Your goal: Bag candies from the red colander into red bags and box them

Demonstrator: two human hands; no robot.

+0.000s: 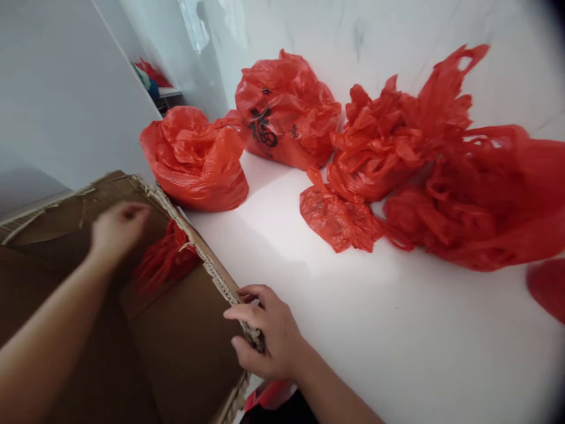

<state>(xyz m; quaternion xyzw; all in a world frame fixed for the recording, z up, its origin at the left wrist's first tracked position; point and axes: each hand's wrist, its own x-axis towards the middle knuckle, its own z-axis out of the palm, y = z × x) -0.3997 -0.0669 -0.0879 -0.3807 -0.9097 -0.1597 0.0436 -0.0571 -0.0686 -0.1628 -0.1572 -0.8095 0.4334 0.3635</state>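
At the lower left is a brown cardboard box (176, 306) with its top uncovered and its edges frayed. My right hand (273, 335) grips the box's right-hand rim, fingers and thumb around the torn edge. Over the inside of the box is my left hand (119, 229), smeared by motion, with its fingers bent. I cannot tell whether it holds anything. Just to the right of it, inside the box against the wall, is a crumpled red plastic bag (165, 262), also blurred. The bottom of the box is dark and partly covered by my left forearm.
Several red plastic bags stand on the white surface (273, 247): a full one (194, 159) beside the box, a printed one (286, 112) behind, and a crumpled heap (477, 194) at right. A smaller bag (339, 218) lies before them. A marbled wall (375, 35) rises behind.
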